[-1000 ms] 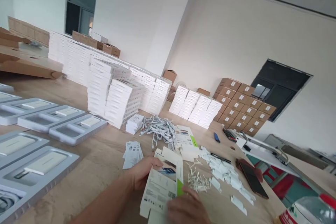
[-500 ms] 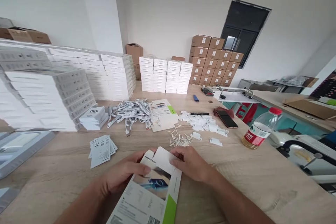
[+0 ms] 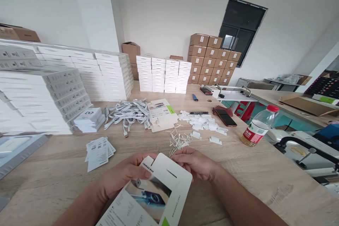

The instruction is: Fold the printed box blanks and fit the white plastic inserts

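My left hand [image 3: 127, 174] holds a printed cardboard sleeve [image 3: 148, 203] near its upper left, thumb on the front face and fingers behind. The sleeve is tilted, with a device picture, a green corner and a slotted white flap at its top. My right hand [image 3: 194, 164] is at the flap's upper right edge, fingers pinched together and partly behind it; what they grip is hidden. Just beyond lie small cream-coloured ties [image 3: 178, 141] and white card pieces [image 3: 209, 123]. More flat printed sleeves [image 3: 162, 113] lie beside a heap of white cables [image 3: 128, 113].
Stacked white boxes [image 3: 60, 95] stand left, with small white boxes [image 3: 89, 116] and leaflets [image 3: 99, 153] nearer. A phone [image 3: 226, 117], bottle [image 3: 259, 126] and black pen [image 3: 199, 113] are right. Brown cartons [image 3: 206, 60] are behind; a grey tray [image 3: 21, 152] sits left.
The sleeve's top flap has swung toward the right and its slot now shows. My right hand's fingers have moved behind the flap edge. The whole view has shifted slightly.
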Motion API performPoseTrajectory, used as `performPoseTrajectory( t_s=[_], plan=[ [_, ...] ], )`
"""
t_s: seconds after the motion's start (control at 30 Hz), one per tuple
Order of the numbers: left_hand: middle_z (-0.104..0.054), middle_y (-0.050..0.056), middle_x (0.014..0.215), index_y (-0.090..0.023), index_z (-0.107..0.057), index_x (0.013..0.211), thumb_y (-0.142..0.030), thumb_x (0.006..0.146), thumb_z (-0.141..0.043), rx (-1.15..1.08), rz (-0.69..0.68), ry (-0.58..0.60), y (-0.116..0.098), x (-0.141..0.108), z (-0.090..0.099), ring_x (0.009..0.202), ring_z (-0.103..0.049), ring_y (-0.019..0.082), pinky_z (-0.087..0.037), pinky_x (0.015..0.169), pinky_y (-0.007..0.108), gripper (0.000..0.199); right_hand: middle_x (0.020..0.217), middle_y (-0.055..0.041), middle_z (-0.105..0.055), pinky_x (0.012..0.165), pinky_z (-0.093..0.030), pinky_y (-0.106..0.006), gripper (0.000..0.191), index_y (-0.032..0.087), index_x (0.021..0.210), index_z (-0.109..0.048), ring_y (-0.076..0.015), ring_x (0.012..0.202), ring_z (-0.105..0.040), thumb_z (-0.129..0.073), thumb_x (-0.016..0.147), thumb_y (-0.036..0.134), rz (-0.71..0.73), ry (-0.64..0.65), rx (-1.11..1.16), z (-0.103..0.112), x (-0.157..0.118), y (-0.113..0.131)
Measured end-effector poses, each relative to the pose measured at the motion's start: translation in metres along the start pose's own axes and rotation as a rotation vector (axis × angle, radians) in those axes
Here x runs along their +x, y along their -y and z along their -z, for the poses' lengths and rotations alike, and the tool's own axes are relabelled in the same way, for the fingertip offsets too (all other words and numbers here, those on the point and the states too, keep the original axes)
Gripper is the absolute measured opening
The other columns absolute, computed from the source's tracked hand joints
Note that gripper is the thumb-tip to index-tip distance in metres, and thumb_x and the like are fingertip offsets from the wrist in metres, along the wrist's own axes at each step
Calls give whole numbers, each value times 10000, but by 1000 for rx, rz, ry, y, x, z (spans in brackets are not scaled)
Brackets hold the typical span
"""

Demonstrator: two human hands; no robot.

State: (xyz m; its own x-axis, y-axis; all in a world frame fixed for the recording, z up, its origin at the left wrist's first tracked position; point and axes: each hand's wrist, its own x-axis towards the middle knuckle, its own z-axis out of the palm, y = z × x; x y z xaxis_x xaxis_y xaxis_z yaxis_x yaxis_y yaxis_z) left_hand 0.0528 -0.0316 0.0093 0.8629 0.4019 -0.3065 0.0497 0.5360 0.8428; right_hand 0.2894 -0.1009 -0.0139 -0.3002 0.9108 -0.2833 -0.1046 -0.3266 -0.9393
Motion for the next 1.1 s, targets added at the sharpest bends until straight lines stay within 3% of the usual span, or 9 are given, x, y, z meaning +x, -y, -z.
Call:
performPoseTrajectory(
  t_s=[0.17,0.33,0.53,0.63,0.73,0.87,0.97,1.1],
  plan=[
    [-752,122,901,-143,-710,1035,-186,657,-732,66,0,-10,0,-2,-3,795,-701,281,-527,712,354,381,572,43,-641,337,-265,-128,411,132,953,-738,-44,381,-502,-803,693,444,-112,190,16,-2,-1,-4],
    [-738,99,860,-143,-703,971,-163,671,-729,72,0,8,1,-3,-3,758,-684,238,-509,684,314,302,642,32,-667,431,-342,-150,373,162,910,-752,-52,461,-514,-821,670,440,-87,149,-68,0,-2,-3],
    [-740,118,892,-147,-672,982,-175,675,-742,36,-9,19,3,-2,0,807,-696,289,-505,707,360,316,645,25,-661,472,-374,-179,161,171,782,-726,-84,526,-534,-698,801,328,107,-105,-303,-3,2,-1],
    [-740,104,896,-155,-657,989,-204,667,-771,61,-7,2,6,1,3,827,-698,297,-508,731,371,344,715,16,-697,549,-456,-215,104,195,877,-728,-116,599,-600,-648,824,232,254,-327,-474,-1,9,-5],
    [-740,84,882,-172,-637,984,-274,708,-782,126,8,-55,8,5,4,818,-698,284,-513,741,374,328,919,3,-746,742,-524,-244,217,241,1028,-726,-141,797,-673,-608,857,180,359,-636,-848,19,9,-4],
    [-717,50,987,-233,-600,1182,-296,732,-761,246,10,-90,5,7,3,895,-691,279,-524,798,387,482,1132,-106,-703,921,-491,-369,270,187,1106,-719,-249,1042,-639,-584,875,152,251,-945,-1124,63,2,3],
    [-671,1,1093,-341,-489,1370,-261,719,-745,376,-37,-115,3,8,3,967,-667,250,-513,832,350,704,1177,-160,-674,974,-441,-447,266,158,1077,-738,-334,1152,-572,-642,830,132,199,-998,-1201,84,2,3],
    [-699,12,925,-246,-642,1172,-347,706,-734,436,4,-130,5,10,4,828,-659,225,-501,733,302,485,1003,-115,-726,922,-454,-395,184,195,866,-770,-285,1027,-631,-593,881,149,225,-998,-1271,93,10,-1]
  ],
)
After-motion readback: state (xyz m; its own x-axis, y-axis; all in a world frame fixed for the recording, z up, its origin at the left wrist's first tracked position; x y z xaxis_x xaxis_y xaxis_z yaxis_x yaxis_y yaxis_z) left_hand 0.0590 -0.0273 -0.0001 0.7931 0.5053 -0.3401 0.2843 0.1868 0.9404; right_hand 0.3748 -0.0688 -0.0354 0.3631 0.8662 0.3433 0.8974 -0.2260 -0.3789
